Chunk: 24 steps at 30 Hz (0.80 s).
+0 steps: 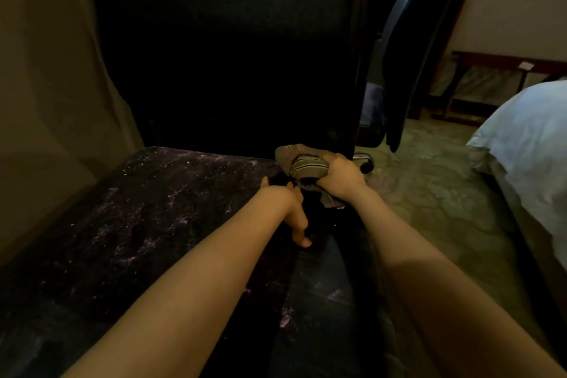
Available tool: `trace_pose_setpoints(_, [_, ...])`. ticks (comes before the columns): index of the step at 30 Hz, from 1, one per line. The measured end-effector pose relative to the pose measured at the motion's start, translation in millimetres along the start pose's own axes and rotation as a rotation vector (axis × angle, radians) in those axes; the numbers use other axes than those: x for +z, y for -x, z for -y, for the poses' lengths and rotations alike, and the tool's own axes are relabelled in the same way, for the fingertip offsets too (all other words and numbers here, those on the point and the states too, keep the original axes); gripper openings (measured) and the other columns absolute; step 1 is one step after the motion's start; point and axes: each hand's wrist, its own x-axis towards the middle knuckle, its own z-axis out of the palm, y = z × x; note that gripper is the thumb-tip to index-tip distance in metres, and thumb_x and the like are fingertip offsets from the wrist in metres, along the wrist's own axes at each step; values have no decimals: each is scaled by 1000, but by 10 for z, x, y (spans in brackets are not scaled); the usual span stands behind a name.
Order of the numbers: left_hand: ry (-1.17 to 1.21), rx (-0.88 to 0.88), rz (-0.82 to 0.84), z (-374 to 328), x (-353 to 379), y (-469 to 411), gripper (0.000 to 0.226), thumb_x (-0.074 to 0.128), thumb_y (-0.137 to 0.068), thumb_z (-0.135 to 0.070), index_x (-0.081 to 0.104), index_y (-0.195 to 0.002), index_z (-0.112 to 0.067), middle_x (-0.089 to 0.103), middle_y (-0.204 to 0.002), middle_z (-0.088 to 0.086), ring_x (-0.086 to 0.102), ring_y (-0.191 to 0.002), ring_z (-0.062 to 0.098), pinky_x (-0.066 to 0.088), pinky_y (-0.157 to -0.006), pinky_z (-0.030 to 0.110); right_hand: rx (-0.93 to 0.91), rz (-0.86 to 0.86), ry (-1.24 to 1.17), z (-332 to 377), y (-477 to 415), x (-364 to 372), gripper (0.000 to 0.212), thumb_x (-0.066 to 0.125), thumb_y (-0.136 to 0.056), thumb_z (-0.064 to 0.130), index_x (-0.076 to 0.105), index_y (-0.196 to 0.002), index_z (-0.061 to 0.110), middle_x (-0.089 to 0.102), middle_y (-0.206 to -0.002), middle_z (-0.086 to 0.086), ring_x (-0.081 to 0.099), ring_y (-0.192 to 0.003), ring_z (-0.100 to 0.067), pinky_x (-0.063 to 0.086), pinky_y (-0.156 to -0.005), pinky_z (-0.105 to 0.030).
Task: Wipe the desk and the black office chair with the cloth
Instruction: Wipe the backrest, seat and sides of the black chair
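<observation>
right hand (339, 176) clamps a bunched striped cloth (302, 163) at the far right corner of the dark speckled desk (138, 224). the left hand (285, 205) sits just beside it on the desk's right edge, fingers loose, holding nothing, the two hands close but apart. the black office chair (402, 49) stands far right, and a pale bed (527, 138) is at the right edge.

I have the right hand (337, 175) gripping the cloth (303, 163) over the far right corner of the counter (138, 224), with the left hand (288, 205) just left of it and nearer me. Beyond both hands stands a tall panel (230, 55). The chair (408, 40) is right of that, and the bed (527, 138) is farthest right.
</observation>
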Motion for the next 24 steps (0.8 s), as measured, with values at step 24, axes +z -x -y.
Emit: trace_pose_setpoints(24, [392, -289, -470, -16, 445, 640, 95, 59, -86, -49, -3, -151, -16, -4, -158, 11, -1, -146, 24, -4, -115, 49, -114, -57, 5, -125, 43, 26, 55, 59, -87, 25, 41, -138, 19, 48, -128, -18, 48, -114, -40, 44, -87, -42])
